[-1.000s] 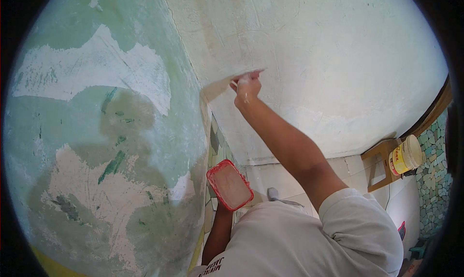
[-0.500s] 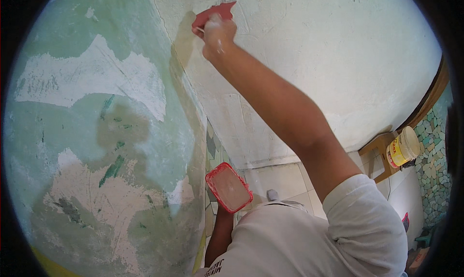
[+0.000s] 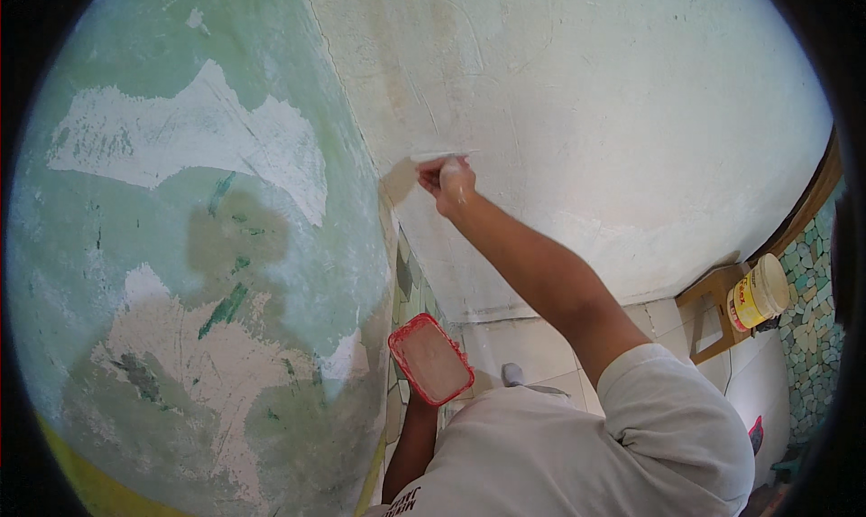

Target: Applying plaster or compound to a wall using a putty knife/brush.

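My right hand [image 3: 451, 181] is closed around a red putty scraper [image 3: 431, 165], its edge laid against the pale wall [image 3: 613, 120] near the corner. From here the scraper shows almost edge-on, with a strip of whitish putty along it. White smears mark my wrist. Lower down, in front of my body, my left hand holds up a red rectangular plastic tub [image 3: 393, 344] from beneath. Smooth greyish putty [image 3: 433, 362] fills the tub, and more is crusted on its rim. The tub hides the fingers of that hand.
To the left stands a green wall [image 3: 162, 219] with whitish patches and my shadow on it. A wooden stool [image 3: 708, 305] at the right bears a yellow and white bucket [image 3: 756, 293]. Pale floor tiles [image 3: 532, 347] lie below, with a pebble-patterned surface [image 3: 803, 336] beyond.
My right hand has come down the pale wall with the scraper, which has turned from broad side to nearly edge-on. The tub stays almost where it was; the view has shifted slightly.
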`<state>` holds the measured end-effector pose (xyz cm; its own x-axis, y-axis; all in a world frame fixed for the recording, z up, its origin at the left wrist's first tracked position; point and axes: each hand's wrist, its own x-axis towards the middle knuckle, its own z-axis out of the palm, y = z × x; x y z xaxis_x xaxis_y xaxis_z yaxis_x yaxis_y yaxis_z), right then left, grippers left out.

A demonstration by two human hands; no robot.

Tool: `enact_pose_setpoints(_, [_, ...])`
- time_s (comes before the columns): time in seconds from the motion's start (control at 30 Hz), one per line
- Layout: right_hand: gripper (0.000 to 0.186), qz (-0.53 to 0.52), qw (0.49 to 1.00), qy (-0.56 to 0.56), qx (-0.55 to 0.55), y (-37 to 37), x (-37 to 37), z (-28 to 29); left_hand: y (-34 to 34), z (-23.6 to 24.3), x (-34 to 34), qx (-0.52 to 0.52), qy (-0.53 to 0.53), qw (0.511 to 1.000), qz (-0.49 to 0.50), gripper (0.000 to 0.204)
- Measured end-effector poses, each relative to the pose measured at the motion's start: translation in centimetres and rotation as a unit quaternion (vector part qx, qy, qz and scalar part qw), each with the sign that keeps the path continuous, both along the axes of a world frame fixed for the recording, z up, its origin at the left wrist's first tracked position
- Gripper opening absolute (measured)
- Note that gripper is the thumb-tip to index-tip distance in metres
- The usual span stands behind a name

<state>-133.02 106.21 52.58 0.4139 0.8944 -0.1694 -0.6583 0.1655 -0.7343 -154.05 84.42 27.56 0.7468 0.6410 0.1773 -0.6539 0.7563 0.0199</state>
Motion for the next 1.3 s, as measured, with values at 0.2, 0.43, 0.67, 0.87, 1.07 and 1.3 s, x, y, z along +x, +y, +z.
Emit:
enact_pose_setpoints(0.2, [0.021, -0.059, 0.996, 0.011, 0.066, 3.0, -0.4, 11.1, 0.0, -1.8, -0.4, 0.007, 0.022, 1.0, 0.014, 0.076])
enact_pose_setpoints(0.43, [0.021, -0.035, 0.989, -0.012, 0.141, 1.9, -2.4, 20.2, -0.6, 1.9, 0.8, 0.007, 0.083, 0.996, 0.045, 0.068])
enact_pose_setpoints(0.67, [0.021, 0.026, 0.975, 0.007, 0.22, -2.6, -2.4, 9.9, -0.5, 1.3, 0.7, 0.003, 0.084, 0.995, 0.045, 0.068])
enact_pose_setpoints(0.87, [0.025, -0.029, 0.999, 0.021, -0.025, -2.1, -1.0, -4.0, -0.8, 0.9, 0.2, -0.019, 0.114, 0.99, 0.078, 0.069])
enact_pose_setpoints(1.07, [0.021, -0.117, 0.993, -0.011, -0.019, 0.5, 0.5, 0.3, -0.9, 1.1, -0.2, -0.004, 0.069, 0.996, 0.059, 0.071])
enact_pose_setpoints(1.3, [0.021, -0.097, 0.988, -0.024, 0.114, 2.3, 1.4, 12.8, -0.2, 1.2, 0.1, -0.012, 0.076, 0.997, 0.02, 0.069])
